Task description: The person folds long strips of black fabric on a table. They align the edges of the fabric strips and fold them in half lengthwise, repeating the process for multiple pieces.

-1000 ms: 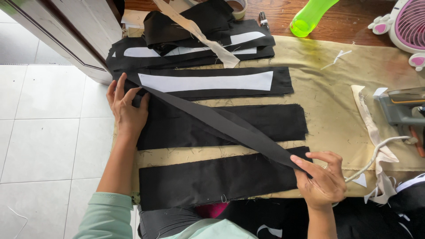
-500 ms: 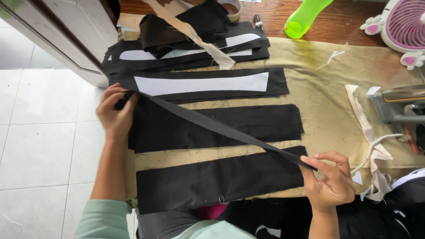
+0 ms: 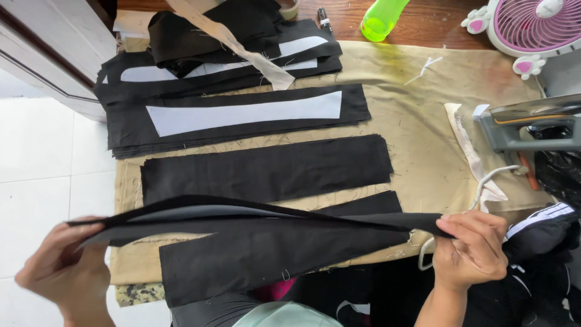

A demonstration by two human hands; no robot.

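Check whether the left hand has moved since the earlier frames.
Yes. The left hand has drawn back toward the person, from beside the white-faced piece to past the cloth's near edge, still gripping the black strip.

A small home sewing workroom.
Cut black fabric strips point(image 3: 266, 172) lie in rows on a cloth-covered bench point(image 3: 417, 121) beside an iron point(image 3: 532, 124), a pink desk fan point(image 3: 535, 27) and white floor tiles point(image 3: 42, 175).

Just one view here, a head-worn camera looking pretty much straight down from above onto the cloth-covered work table point(image 3: 423, 121), close enough that the table fills most of the frame. The wearer's left hand point(image 3: 66, 275) and right hand point(image 3: 472, 251) come in from the bottom edge, with white floor tiles point(image 3: 42, 163) down the left side and the pink desk fan point(image 3: 532, 27) cut off at the top right corner.
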